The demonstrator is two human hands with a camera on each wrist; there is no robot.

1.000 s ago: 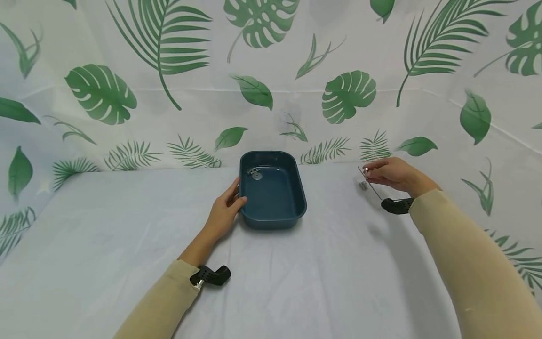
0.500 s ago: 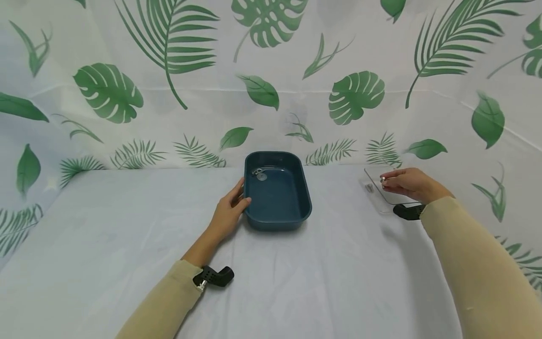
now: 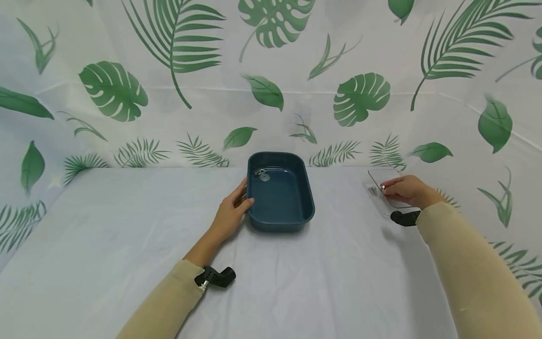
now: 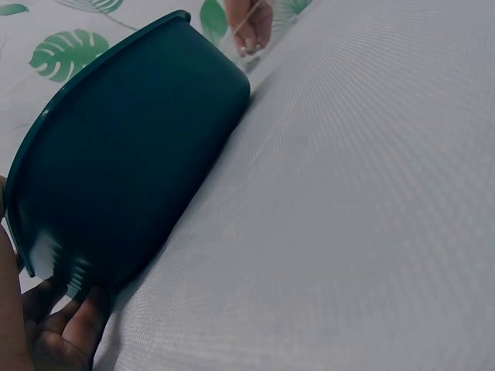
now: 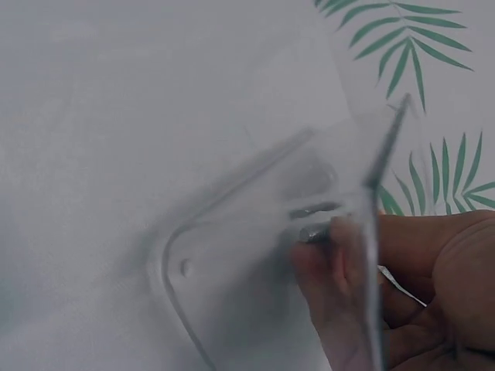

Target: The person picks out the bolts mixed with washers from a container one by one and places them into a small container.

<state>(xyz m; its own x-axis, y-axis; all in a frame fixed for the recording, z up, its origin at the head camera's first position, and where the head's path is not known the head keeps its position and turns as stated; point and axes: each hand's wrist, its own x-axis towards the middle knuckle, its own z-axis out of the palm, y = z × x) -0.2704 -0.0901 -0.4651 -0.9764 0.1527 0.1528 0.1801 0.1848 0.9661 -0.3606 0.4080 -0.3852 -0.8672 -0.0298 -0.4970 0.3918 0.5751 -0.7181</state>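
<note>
My left hand (image 3: 227,214) grips the left side of a dark blue tray (image 3: 281,224), its thumb at the rim. In the left wrist view, its curled fingers (image 4: 58,336) lie against the outer wall. Inside the tray, small metal pieces and a flat metal washer (image 3: 264,177) rest at the back left. To the right, my right hand (image 3: 407,190) pinches a small shiny metal cylinder (image 5: 312,233) between thumb and finger, over a clear plastic box (image 5: 165,267) with a raised lid (image 5: 374,255). More small metal pieces (image 3: 373,190) show in the box; their kind is unclear.
A white cloth (image 3: 305,282) covers the table. Behind it hangs a white backdrop (image 3: 296,61) with green leaf prints. A black wrist mount (image 3: 404,218) on my right wrist sits beside the clear box.
My right hand has come lower and slightly right at the clear box, still pinching the metal cylinder. My left hand keeps its grip on the tray. The head view has shifted a little.
</note>
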